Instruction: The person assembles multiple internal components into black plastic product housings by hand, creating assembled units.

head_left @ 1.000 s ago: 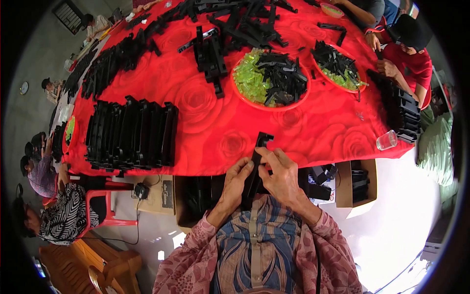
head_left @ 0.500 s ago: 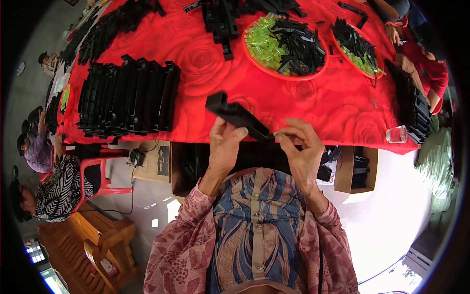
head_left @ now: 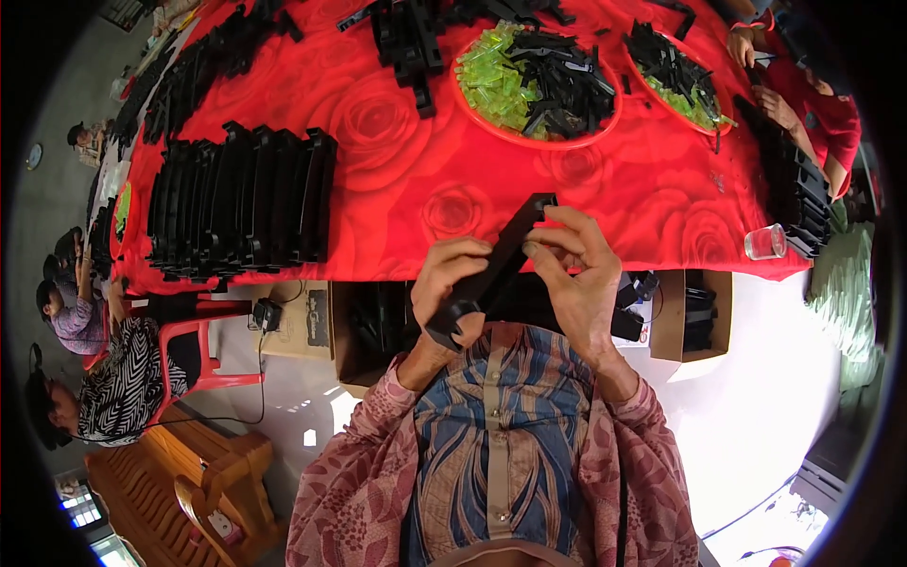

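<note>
Long black plastic bar [head_left: 491,272], tilted toward 1 o'clock; left hand [head_left: 452,283] clamped on lower end; right hand [head_left: 578,274] pinching upper end.

Both forearms enter from the lower edge in patterned sleeves and converge in front of the chest. The left hand [head_left: 452,283] is raised, fingers curled inward, thumb side toward the body. The right hand [head_left: 576,274] sits just beside it, slightly higher, index finger and thumb pinched together, remaining fingers bent.
</note>
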Action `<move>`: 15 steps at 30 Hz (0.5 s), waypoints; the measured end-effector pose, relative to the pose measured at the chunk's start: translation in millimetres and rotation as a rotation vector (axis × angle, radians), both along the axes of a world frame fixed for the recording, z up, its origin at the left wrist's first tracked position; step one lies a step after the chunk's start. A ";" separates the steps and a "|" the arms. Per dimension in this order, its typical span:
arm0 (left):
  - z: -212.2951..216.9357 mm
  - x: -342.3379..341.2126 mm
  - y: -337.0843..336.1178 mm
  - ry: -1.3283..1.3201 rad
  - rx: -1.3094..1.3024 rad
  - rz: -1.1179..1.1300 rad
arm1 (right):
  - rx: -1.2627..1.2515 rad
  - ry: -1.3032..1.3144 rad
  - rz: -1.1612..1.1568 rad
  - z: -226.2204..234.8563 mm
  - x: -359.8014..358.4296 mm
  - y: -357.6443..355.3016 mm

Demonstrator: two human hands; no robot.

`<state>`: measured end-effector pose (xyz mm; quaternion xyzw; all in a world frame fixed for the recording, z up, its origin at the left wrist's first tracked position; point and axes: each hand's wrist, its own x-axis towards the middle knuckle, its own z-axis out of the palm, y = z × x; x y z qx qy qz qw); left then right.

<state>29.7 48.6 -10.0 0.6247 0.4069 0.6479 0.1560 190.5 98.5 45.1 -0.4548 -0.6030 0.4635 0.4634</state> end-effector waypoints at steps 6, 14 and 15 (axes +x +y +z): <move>-0.3 5.1 -3.5 0.155 0.079 -0.018 | -0.225 0.081 0.018 -1.4 -1.9 -1.7; -2.7 6.7 -5.2 0.205 0.079 -0.037 | -0.254 0.204 0.084 -14.1 4.2 7.1; -2.9 6.9 -5.8 0.206 0.087 -0.032 | -0.269 0.239 0.095 -14.6 5.2 8.2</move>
